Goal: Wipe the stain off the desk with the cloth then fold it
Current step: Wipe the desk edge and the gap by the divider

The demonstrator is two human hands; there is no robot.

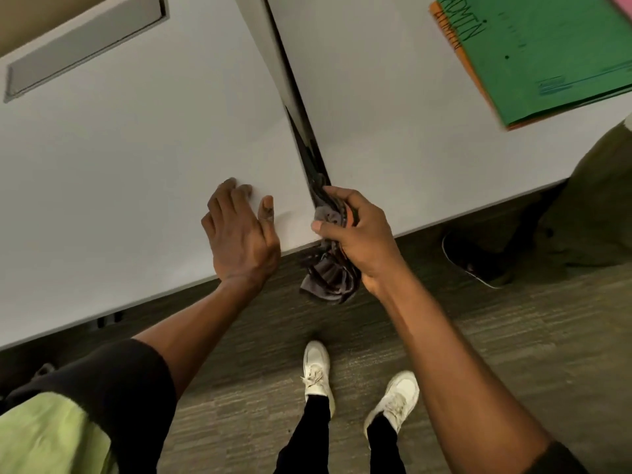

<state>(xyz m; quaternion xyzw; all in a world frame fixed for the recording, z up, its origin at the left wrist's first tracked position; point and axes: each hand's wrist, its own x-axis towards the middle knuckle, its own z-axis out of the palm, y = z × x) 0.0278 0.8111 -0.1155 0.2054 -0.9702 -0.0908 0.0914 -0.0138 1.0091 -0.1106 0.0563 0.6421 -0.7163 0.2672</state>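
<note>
My right hand (355, 234) is shut on a bunched dark grey cloth (330, 278) at the front end of the gap (307, 142) between two white desks. Part of the cloth hangs below the desk edge. Beside it, my left hand (239, 234) lies flat on the left desk (136, 148) near its front right corner, fingers apart and holding nothing. I cannot make out a stain on either desk top.
A green folder (547, 53) on an orange one lies at the back of the right desk (393, 114). A grey hatch (85, 46) is set into the left desk. Another person's leg and dark shoe (475, 258) stand at the right.
</note>
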